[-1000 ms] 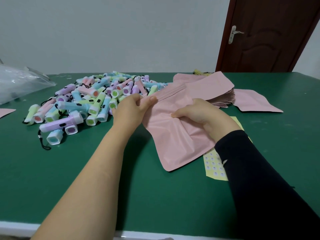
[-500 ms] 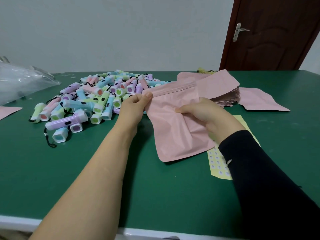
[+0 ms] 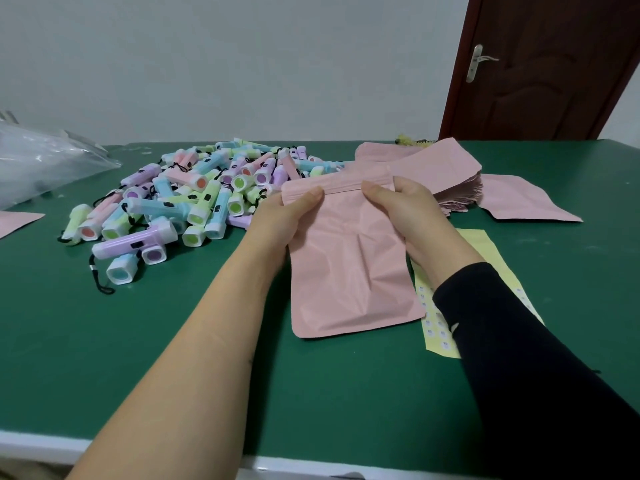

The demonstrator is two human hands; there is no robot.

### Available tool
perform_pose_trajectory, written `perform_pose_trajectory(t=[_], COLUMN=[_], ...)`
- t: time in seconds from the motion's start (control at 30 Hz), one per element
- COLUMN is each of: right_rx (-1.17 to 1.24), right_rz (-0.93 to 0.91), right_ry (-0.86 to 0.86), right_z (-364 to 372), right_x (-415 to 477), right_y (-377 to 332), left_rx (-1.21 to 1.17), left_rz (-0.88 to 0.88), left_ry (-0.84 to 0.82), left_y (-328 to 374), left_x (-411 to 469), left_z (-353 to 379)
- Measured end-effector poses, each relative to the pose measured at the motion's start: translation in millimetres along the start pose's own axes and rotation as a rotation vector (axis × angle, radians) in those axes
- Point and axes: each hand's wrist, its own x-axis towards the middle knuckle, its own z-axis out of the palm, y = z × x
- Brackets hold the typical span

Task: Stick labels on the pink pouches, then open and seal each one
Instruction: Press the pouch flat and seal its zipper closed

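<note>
A pink zip pouch (image 3: 349, 265) is held upright over the green table (image 3: 173, 358), its zip strip at the top. My left hand (image 3: 277, 220) pinches the strip near its left end, thumb on the front. My right hand (image 3: 405, 209) pinches the strip near its right end. The pouch's body is creased and its bottom edge touches the table. A stack of pink pouches (image 3: 443, 174) lies behind my right hand. A yellow sheet of small round labels (image 3: 485, 251) lies under my right forearm, partly hidden.
A heap of pastel toy flashlights (image 3: 194, 195) with black cords fills the table's middle left. A clear plastic bag (image 3: 38, 161) lies at the far left, with a pink pouch corner (image 3: 17, 221) below it. One loose pouch (image 3: 523, 202) lies right of the stack. A brown door (image 3: 547, 64) stands behind.
The pouch has turned from slanted to upright and square to me. My right hand moved up from the pouch's middle to its zip strip. My left hand stayed on the strip.
</note>
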Motion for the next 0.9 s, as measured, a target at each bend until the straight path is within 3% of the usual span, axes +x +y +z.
perform_pose_trajectory(t=[0.4,0.77,0.9], right_rx=[0.025,-0.13,-0.02], right_rz=[-0.012,-0.007,0.062], right_ry=[0.012,0.071,-0.122], right_z=[0,6,3], right_x=[-3,-4,-4], right_y=[-1,-10,-9], left_rx=[0.083,0.111,-0.057], left_rz=[0.019,0.021,0.075], left_ry=[-0.037,0.096,0.164], left_y=[3,3,4], left_x=[-5,2,1], left_z=[3,-3,-3])
